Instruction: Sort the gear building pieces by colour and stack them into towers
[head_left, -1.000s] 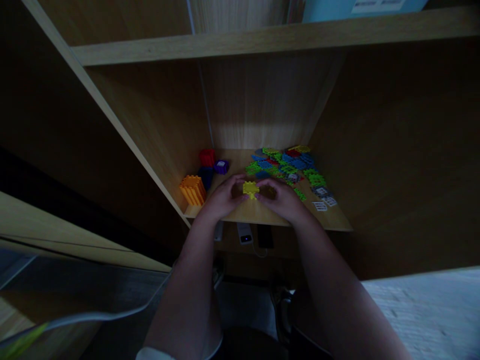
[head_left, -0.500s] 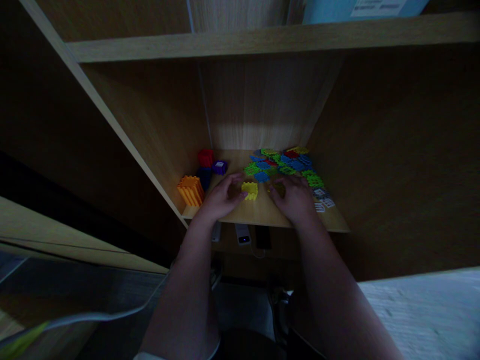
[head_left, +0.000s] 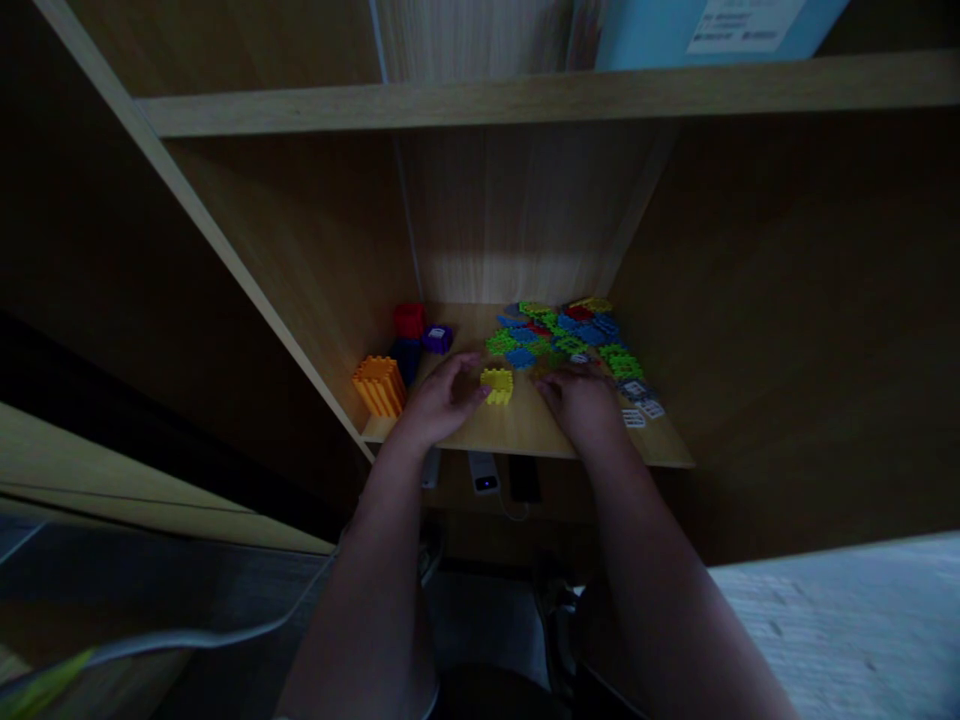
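My left hand (head_left: 442, 402) rests on the wooden shelf board with fingers spread in a curve. Its thumb tip meets the left side of a small yellow block with notched edges (head_left: 497, 386); the fingers do not wrap round it. To the right, my right hand (head_left: 585, 402) is closed, thumb and fingertips drawn together by the front of a pile of flat notched plastic pieces (head_left: 523, 358) in blue, green, red and yellow. What its fingers hold, if anything, is hidden.
An orange notched block (head_left: 379, 387), a red block (head_left: 409, 320) and a purple block (head_left: 437, 339) stand at the left. White printed cards (head_left: 634, 418) lie at the right. Below are a white device (head_left: 484, 473) and a black one (head_left: 524, 478). A blue box (head_left: 660, 40) sits above.
My right hand's fingers have closed together, covering the yellow piece seen between them before. My left hand and the yellow block stay nearly the same. The view has tilted slightly.
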